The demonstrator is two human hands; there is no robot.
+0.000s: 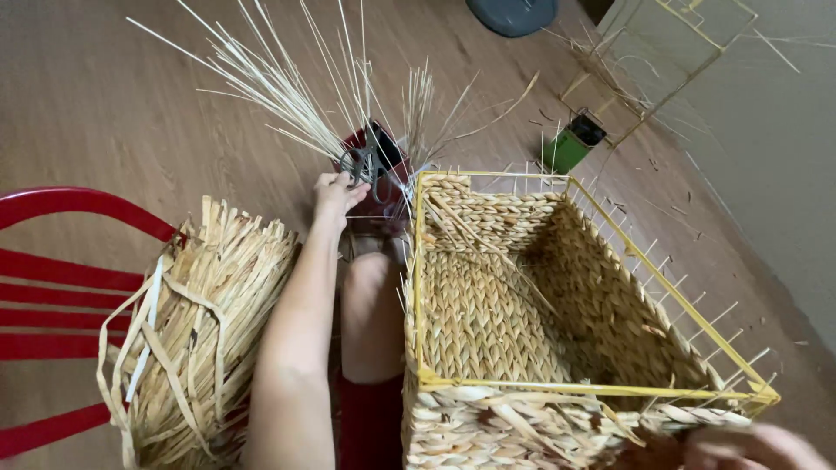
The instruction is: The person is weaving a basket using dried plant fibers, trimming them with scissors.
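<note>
My left hand point(335, 198) reaches forward past my knee to a dark red container point(390, 165) on the floor. Its fingertips close on the grey handles of scissors point(357, 162) that stand in the container among long pale reeds point(279, 91). My right hand point(753, 448) is blurred at the bottom right, against the near corner of a woven straw basket point(488, 322) with a yellow wire frame point(416, 287). Its grip is unclear. The basket sits in front of me, open side up.
A tied bundle of flat straw point(196, 331) lies on a red chair point(61, 296) at my left. A green container point(570, 146) and a bare yellow wire frame point(670, 43) stand on the wooden floor beyond. Loose reed scraps lie around them.
</note>
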